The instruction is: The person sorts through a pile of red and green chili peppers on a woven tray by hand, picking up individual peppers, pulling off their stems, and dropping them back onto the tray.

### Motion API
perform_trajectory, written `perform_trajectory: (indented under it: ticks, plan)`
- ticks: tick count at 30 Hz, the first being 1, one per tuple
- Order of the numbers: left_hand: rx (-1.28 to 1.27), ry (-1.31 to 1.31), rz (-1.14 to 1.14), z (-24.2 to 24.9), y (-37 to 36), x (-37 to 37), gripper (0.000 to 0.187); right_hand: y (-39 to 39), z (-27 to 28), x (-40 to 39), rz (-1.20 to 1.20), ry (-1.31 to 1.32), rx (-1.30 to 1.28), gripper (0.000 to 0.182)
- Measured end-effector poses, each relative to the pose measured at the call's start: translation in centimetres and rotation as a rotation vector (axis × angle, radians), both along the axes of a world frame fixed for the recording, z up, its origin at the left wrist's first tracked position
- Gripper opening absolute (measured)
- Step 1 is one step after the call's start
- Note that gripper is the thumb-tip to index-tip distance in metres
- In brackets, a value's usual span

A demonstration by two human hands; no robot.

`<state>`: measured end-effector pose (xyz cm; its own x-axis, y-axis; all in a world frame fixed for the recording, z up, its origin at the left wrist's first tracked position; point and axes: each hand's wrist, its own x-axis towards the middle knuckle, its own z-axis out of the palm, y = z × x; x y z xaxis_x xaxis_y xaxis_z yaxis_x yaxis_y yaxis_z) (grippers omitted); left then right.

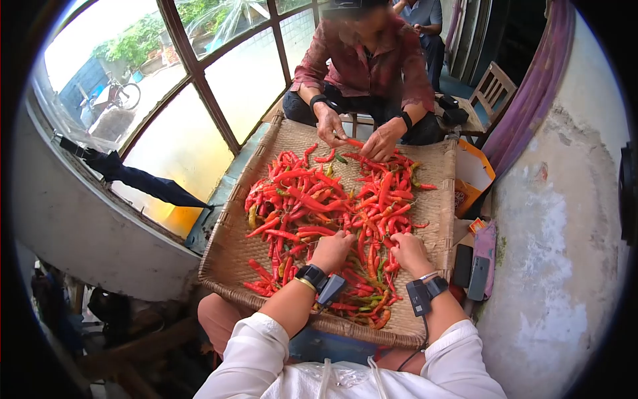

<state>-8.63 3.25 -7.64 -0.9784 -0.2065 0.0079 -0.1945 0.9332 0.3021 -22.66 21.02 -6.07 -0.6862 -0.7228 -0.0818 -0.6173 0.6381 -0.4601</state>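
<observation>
Red chili peppers point(306, 199) lie heaped on a shallow woven tray point(432, 229), with a few green and yellowish ones among them. My left hand point(332, 252) is over the near-middle of the heap, its fingers curled together among the peppers. To its right, my right hand point(410, 254) is at the heap's right edge, fingers bent inward and closed. What either hand pinches is too small or hidden to make out. Loose chilies, several of them greenish or dull orange, lie between my wrists near the tray's front rim.
Across the tray sits another person point(372, 66), holding a red chili in both hands. A wooden chair point(492, 93), an orange box point(473, 169) and phones point(478, 278) are on the right. A folded dark umbrella point(143, 179) leans by the window at left.
</observation>
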Motion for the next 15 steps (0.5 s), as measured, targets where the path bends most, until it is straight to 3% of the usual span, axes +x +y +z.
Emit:
perform_trajectory:
  ticks: [5,9,11,14,15]
  plan:
    - [0.148,-0.005,-0.046,-2.1,1.5,-0.3,0.026,0.2,-2.2,-1.1,0.007,-0.2,-0.133,0.019]
    - [0.269,0.081,-0.18,1.6,2.8,-0.5,0.03,-0.9,-0.2,0.1,-0.196,-0.452,-0.293,0.015]
    - [0.431,0.218,-0.076,2.4,2.9,-0.3,0.035,-1.4,1.0,1.4,-0.29,-0.834,-0.455,0.015]
    - [0.622,0.383,-0.064,2.5,3.7,-0.6,0.037,-1.4,3.0,3.0,-0.268,-1.031,-0.436,0.015]
    - [0.629,0.461,-0.164,2.8,3.8,-0.7,0.039,-1.6,2.6,3.3,-0.212,-0.98,-0.44,0.015]
